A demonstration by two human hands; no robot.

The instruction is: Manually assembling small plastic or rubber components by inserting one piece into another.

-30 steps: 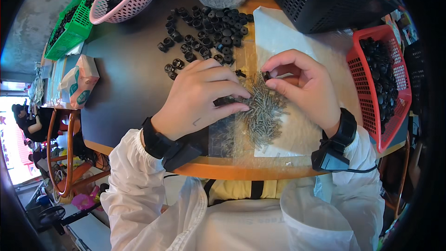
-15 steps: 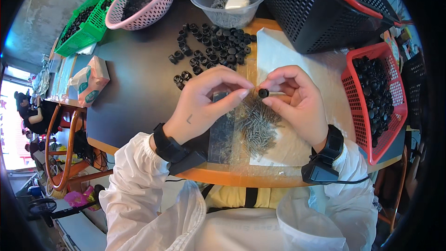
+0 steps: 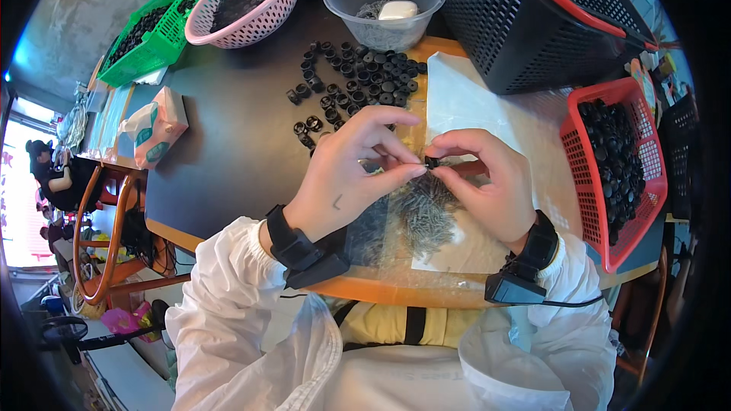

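Hands: both raised just above the surface [image 3: 228, 152], fingertips meeting over the pile of metal pins [image 3: 426, 213].
Left hand [image 3: 346, 175]: thumb + forefinger pinched shut on a thin pin, tip pointed at the small black part [image 3: 432, 161]; pin itself too small to see well.
Right hand [image 3: 487, 183]: thumb + fingers clamped on the small black part, held betw. the two hands, just above the pins.
Vs 1 s ago: hands were down in the pin pile, left flat over it; now lifted and brought together. Vs 0.5 s ago: much the same pose, part at the same spot betw. fingertips.
Pins: loose grey heap on a clear plastic sheet [image 3: 381, 243] near the front edge, under both hands.
Loose black parts [image 3: 358, 80]: scattered on the dark surface beyond the hands, well apart from the grip.
Red basket [image 3: 601, 213]: right side, filled w/ black parts.
Clear bowl [image 3: 384, 4]: far side, holds grey pins + a white object.
Pink basket [image 3: 244, 0]: far left, black parts inside.
Green crate [image 3: 156, 27]: beside pink basket, also black parts.
Black basket [image 3: 533, 15]: far right, contents not visible.
Tissue pack [image 3: 152, 129]: left on the surface.
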